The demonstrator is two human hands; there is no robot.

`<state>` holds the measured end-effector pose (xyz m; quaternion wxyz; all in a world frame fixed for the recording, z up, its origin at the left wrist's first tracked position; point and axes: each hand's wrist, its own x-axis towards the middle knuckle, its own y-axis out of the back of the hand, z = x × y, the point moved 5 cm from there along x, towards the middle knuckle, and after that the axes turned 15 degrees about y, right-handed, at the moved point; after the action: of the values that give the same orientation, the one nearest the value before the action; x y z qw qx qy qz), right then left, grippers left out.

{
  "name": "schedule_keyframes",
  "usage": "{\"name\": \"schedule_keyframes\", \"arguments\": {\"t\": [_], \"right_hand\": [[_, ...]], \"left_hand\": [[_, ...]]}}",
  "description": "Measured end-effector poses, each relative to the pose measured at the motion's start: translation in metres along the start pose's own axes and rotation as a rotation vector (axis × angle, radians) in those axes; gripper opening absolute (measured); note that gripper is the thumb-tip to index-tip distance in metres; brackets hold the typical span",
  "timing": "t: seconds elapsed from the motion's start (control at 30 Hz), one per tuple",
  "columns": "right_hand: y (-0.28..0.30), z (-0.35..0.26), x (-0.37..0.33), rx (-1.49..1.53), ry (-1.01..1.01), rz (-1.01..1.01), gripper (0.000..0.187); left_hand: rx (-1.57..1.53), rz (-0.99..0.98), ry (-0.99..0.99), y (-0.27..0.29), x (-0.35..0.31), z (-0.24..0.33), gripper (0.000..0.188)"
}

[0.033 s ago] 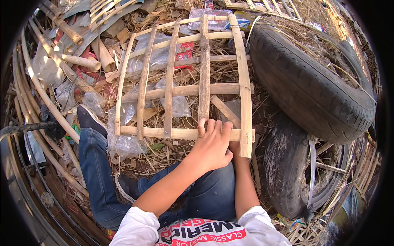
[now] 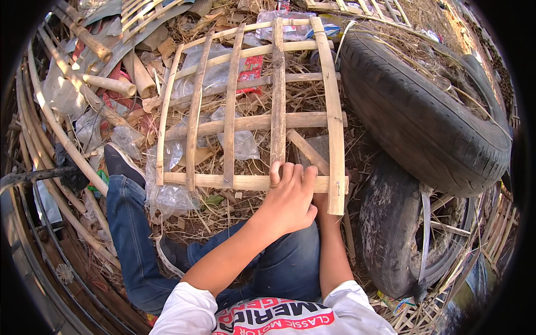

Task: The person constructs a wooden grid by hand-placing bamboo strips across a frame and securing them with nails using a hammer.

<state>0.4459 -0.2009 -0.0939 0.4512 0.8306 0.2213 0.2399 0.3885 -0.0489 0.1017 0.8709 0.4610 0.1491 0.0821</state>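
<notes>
The left hand [image 2: 291, 195] has its fingers clamped over the near slat of a wooden frame [image 2: 254, 123], at the foot of an upright strip. The right hand [image 2: 320, 201] is behind that slat (mostly hidden, so I cannot tell how its fingers stand). The frame is in front of the person, over littered ground [image 2: 223, 215], left of two tyres [image 2: 413, 111].
</notes>
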Motion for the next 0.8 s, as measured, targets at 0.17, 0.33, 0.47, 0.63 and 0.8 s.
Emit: {"name": "schedule_keyframes", "arguments": {"t": [0.17,0.33,0.47,0.63,0.8], "right_hand": [[0.026,-0.024,0.013,0.263,-0.105,-0.179,0.050],[0.016,-0.036,0.021,0.303,-0.070,-0.195,0.049],[0.019,-0.035,0.036,0.293,-0.056,-0.175,0.048],[0.015,-0.034,0.067,0.245,0.003,-0.109,0.047],[-0.009,-0.032,0.102,0.188,0.067,-0.067,0.046]], "left_hand": [[-0.031,0.005,-0.015,-0.003,0.005,0.000,0.060],[-0.028,0.013,-0.007,-0.006,0.009,-0.001,0.062],[-0.047,0.013,-0.007,-0.005,0.011,0.001,0.065],[-0.072,0.005,0.005,-0.003,0.012,0.002,0.068],[-0.082,0.011,0.000,-0.015,0.020,0.000,0.067]]}}
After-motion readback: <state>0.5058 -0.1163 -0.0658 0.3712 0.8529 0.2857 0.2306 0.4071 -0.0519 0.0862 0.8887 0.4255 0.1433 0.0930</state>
